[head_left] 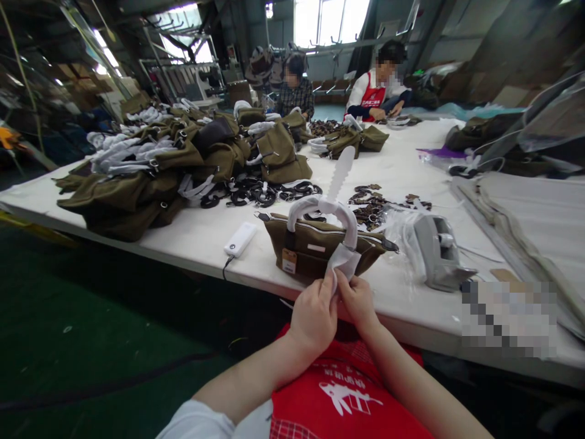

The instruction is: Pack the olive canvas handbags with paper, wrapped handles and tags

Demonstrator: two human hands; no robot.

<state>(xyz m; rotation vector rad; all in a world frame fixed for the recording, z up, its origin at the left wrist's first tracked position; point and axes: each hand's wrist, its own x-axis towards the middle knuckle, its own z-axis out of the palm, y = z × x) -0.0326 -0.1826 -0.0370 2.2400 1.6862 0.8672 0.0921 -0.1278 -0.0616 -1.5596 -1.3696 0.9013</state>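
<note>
At the near edge of the white table [192, 238], the left hand [314, 317] and right hand [359, 302] pinch the loose end of white wrap [343, 259] on the olive bag [320, 244]'s handle, where taut, overlapping turns would seem best.

A bag-making workshop: heaps of olive bags [150, 177] on a long white worktable [205, 235], loose metal hardware [370, 204], seated co-workers [379, 91] at the far end

A white table [205, 235] carries olive bags [137, 189], black rings [256, 194] and a power bank [240, 239].
</note>
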